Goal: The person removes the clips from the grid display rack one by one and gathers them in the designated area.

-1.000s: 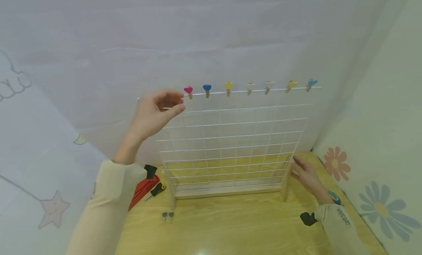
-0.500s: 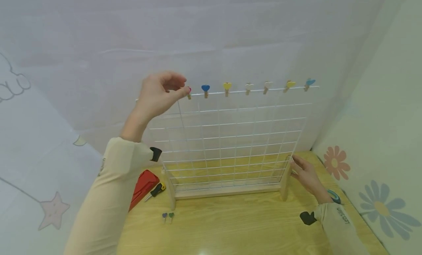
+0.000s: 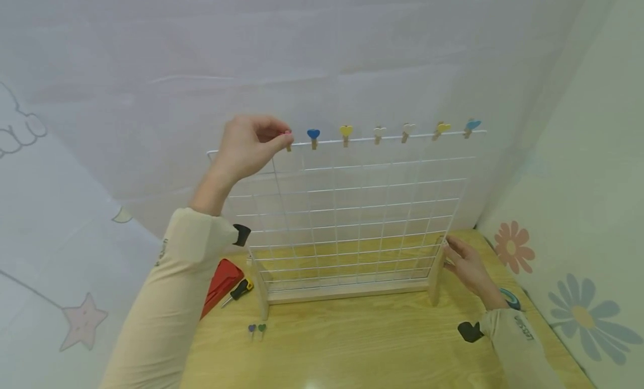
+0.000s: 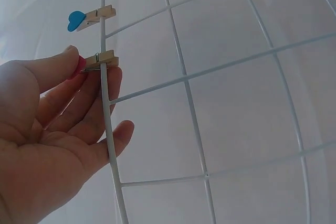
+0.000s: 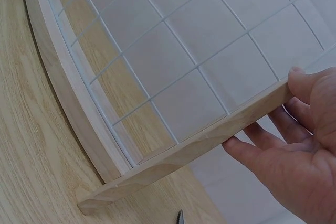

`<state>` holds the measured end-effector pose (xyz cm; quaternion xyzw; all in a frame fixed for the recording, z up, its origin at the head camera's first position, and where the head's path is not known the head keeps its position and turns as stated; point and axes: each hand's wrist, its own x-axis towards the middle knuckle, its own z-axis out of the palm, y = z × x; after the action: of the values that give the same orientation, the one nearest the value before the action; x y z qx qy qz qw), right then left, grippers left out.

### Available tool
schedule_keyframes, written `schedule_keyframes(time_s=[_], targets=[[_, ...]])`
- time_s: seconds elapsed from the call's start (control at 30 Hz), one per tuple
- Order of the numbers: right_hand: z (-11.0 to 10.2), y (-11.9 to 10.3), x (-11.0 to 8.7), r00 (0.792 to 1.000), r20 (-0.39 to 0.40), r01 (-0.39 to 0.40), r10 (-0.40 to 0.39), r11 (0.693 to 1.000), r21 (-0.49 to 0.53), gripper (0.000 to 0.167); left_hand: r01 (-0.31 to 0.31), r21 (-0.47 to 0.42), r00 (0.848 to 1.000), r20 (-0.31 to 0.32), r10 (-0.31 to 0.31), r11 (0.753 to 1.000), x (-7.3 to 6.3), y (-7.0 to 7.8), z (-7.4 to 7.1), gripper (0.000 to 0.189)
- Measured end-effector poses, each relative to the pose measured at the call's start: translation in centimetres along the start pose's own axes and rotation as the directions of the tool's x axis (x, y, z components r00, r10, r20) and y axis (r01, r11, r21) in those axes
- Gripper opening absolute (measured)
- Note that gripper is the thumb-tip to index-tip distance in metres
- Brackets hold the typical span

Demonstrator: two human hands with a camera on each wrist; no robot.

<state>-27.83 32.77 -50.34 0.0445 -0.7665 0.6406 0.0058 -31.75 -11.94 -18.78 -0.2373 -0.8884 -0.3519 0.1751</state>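
In the head view, the person's left hand (image 3: 251, 147) emerges from a cream left sleeve (image 3: 156, 305) at eight o'clock, creased along the forearm, with dark lettering (image 3: 162, 252) at the cuff's eight o'clock and an angular black piece (image 3: 242, 235) jutting out at its three. The right hand (image 3: 468, 269) emerges from a matching right sleeve (image 3: 515, 352) at four o'clock, with small dark letters (image 3: 523, 327) at its cuff's three and a second black piece (image 3: 470, 332) at nine.
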Motion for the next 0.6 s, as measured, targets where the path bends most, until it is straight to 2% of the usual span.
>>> schedule_keyframes(time_s=[0.13, 0.43, 0.6], targets=[[0.03, -0.16, -0.01, 1.0, 0.008, -0.002, 0.002, 1.0, 0.004, 0.063, 0.021, -0.012, 1.0, -0.018, -0.021, 1.0, 0.07, 0.12, 0.15, 0.02], [0.12, -0.25, -0.04, 1.0, 0.003, -0.004, 0.004, 1.0, 0.014, 0.063, -0.005, -0.02, 0.995, -0.096, 0.003, 1.0, 0.16, 0.33, 0.51, 0.015], [0.11, -0.06, 0.07, 1.0, -0.001, 0.006, -0.006, 1.0, 0.025, 0.064, 0.019, -0.027, 0.992, -0.126, -0.023, 0.999, 0.19, 0.47, 0.66, 0.014]])
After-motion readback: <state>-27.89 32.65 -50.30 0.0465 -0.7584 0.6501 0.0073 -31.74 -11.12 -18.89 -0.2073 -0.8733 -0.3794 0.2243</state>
